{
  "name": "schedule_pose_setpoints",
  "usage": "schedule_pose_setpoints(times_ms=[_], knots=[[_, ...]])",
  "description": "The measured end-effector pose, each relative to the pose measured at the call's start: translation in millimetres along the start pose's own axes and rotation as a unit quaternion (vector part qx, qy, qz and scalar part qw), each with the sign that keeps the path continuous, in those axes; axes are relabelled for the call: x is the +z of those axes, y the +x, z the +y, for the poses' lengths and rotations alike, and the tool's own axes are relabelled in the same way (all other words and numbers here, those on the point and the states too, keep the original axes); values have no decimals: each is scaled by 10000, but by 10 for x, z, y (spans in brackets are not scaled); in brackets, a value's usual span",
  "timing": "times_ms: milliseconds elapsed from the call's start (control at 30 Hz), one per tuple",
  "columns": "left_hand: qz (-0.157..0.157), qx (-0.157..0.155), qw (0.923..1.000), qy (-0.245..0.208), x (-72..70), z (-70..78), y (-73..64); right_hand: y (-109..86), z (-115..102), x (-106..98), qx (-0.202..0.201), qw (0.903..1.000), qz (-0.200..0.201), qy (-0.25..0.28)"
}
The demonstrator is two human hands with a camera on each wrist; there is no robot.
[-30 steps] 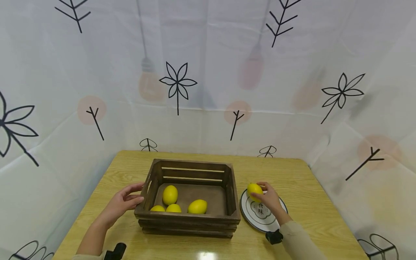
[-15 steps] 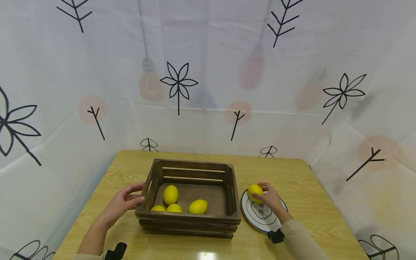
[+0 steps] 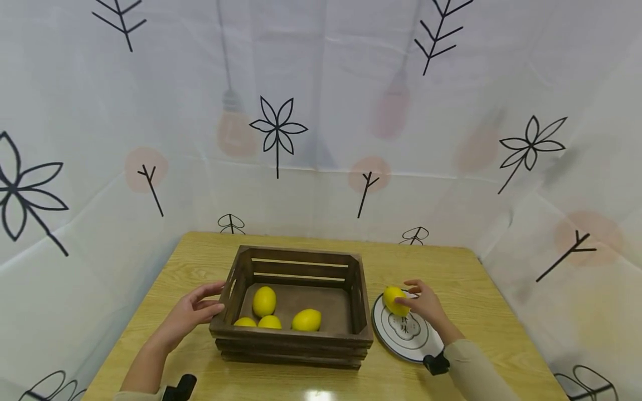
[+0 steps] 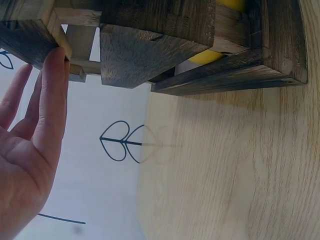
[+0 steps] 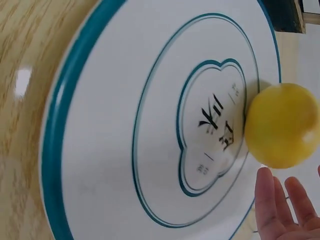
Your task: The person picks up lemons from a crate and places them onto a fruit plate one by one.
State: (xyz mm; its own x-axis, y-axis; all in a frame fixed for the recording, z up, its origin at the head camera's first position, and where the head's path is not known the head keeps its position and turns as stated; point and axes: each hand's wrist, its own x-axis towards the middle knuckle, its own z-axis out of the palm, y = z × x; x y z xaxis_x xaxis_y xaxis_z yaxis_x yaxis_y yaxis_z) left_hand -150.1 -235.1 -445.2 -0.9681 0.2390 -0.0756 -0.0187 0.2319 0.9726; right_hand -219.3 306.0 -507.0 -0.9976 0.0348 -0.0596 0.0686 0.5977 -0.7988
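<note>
A yellow lemon (image 3: pixel 394 301) (image 5: pixel 282 125) rests on the far side of a white plate (image 3: pixel 416 342) (image 5: pixel 105 125) with a blue-green rim and dark characters in its middle. Beside it is my right hand (image 3: pixel 430 309) (image 5: pixel 287 212), its extended fingers spread apart; in the right wrist view a small gap shows between fingertips and fruit. My left hand (image 3: pixel 188 317) (image 4: pixel 35 145) touches the left end of a dark brown slatted wooden crate (image 3: pixel 291 345) (image 4: pixel 155 45) with straight fingers. Inside the crate lie several lemons (image 3: pixel 306 320), two partly hidden by its front wall.
Plate and crate stand side by side on a light wood-grain table (image 3: pixel 416 264). Behind and around the table hangs a white cloth (image 3: pixel 316 200) printed with plants and bulbs. Each wrist carries a black mount (image 3: pixel 436 363).
My right hand has loosened from the lemon and drawn slightly right, leaving it on the plate. The left hand stays at the crate. The whole scene shifts slightly with the head.
</note>
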Motion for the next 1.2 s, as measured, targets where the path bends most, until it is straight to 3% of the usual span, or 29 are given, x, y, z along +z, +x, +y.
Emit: schedule_pose_setpoints(times_ms=[633,1200], knots=[[-82,4,10000,-17,-12,-36,36,11,-379,-212,-563,9983,99,-147],[-83,-38,10000,-39,-29,-15,9,46,-846,-255,-705,9972,75,250]])
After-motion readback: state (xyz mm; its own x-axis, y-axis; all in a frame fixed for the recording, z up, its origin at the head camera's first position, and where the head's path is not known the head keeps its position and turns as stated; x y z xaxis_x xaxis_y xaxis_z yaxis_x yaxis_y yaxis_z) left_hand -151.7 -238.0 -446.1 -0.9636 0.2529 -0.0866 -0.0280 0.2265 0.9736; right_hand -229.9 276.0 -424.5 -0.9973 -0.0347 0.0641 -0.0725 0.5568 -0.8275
